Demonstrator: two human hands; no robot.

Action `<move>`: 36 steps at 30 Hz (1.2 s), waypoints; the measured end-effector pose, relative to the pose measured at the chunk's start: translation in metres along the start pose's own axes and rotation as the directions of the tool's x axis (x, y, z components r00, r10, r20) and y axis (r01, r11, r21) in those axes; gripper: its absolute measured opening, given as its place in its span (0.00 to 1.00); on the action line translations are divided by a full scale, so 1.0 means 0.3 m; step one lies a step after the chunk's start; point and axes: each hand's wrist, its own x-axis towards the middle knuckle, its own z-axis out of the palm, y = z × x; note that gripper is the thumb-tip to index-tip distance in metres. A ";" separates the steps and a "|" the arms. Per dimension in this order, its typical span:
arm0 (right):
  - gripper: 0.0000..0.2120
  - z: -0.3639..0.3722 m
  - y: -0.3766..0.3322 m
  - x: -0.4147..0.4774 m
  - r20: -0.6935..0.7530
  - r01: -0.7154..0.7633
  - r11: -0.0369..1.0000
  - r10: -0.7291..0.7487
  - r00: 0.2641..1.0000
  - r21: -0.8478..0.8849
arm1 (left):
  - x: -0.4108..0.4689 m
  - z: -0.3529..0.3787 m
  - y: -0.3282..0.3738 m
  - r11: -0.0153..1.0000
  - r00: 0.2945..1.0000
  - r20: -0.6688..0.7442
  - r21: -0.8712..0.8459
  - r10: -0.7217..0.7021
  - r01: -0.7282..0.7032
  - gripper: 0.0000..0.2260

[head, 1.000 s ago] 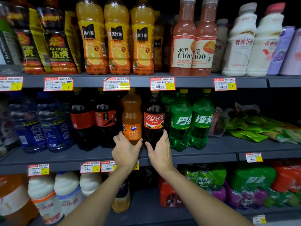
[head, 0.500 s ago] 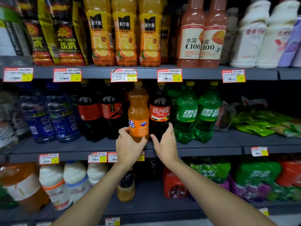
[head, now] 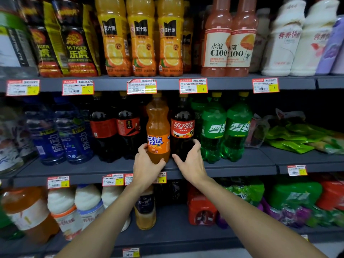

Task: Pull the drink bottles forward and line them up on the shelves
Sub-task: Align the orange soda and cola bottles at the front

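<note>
An orange Fanta bottle [head: 157, 127] stands upright on the grey middle shelf [head: 232, 167], a little ahead of its neighbours. My left hand [head: 147, 164] grips its base with fingers and thumb curled round it. Right beside it stands a dark cola bottle [head: 182, 125] with a red label. My right hand [head: 189, 161] curls round the lower part of this cola bottle. Two more cola bottles [head: 115, 127] stand further back to the left. Two green Sprite bottles [head: 226, 127] stand to the right.
Blue water bottles [head: 61, 135] fill the left of the middle shelf, and green packets [head: 297, 136] lie at its right. The upper shelf carries orange juice bottles [head: 141, 40] and pink C100 bottles [head: 229, 41]. The bottom shelf holds white milk bottles [head: 74, 205] and multipacks [head: 201, 203].
The Fanta bottle has turned in my left hand, so its label now faces front. The view has moved closer and slightly up. My right hand stays on the cola bottle.
</note>
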 end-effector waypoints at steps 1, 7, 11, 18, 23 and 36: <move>0.44 0.000 0.000 0.003 0.009 -0.009 1.000 0.009 1.000 0.002 | 0.005 -0.002 0.000 1.000 1.000 0.000 0.008 0.011 -0.011 0.41; 0.47 -0.005 0.007 0.002 0.008 0.012 1.000 -0.012 1.000 -0.004 | 0.005 0.003 -0.029 0.987 0.993 -0.034 0.122 0.112 -0.107 0.41; 0.51 -0.040 0.028 0.004 0.112 0.078 0.995 -0.070 0.991 -0.064 | 0.036 -0.025 -0.036 0.982 0.991 0.058 0.139 0.119 -0.126 0.44; 0.50 -0.062 0.033 -0.004 0.171 0.091 0.985 -0.066 0.983 -0.144 | 0.048 -0.049 -0.015 0.978 0.973 0.120 0.048 0.197 -0.204 0.43; 0.53 -0.085 0.042 -0.002 0.212 0.107 0.982 -0.073 0.974 -0.154 | 0.047 -0.062 -0.035 0.971 0.964 0.149 0.058 0.219 -0.230 0.43; 0.53 -0.125 0.041 0.008 0.271 0.159 0.974 -0.111 0.956 -0.162 | 0.066 -0.068 -0.048 0.962 0.946 0.200 0.041 0.256 -0.269 0.46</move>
